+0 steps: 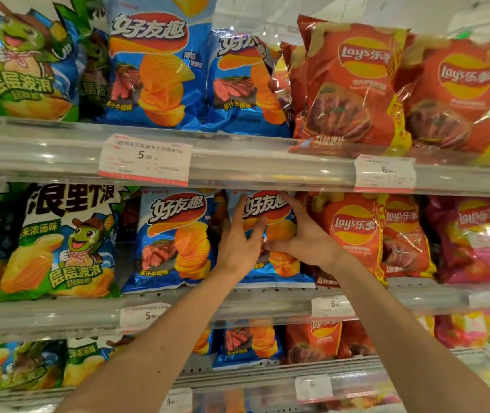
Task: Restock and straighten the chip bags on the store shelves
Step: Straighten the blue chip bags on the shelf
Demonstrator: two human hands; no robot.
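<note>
Head view shows three shelves (pixel 238 171) stacked with chip bags — on the middle shelf (pixel 267 305), two blue bags stand side by side at the front, with two orange-red bags (pixel 354 231) to their right and one green-and-white bag (pixel 59 242) to their left. The right-hand blue bag (pixel 270 210) stands upright between both hands, its front face under them. The left hand (pixel 239 242) lies on its left half with fingers (pixel 238 210) spread and straight, touching the front, while the right hand (pixel 303 236) cups its right edge — fingers curved round the side, grasping it.
</note>
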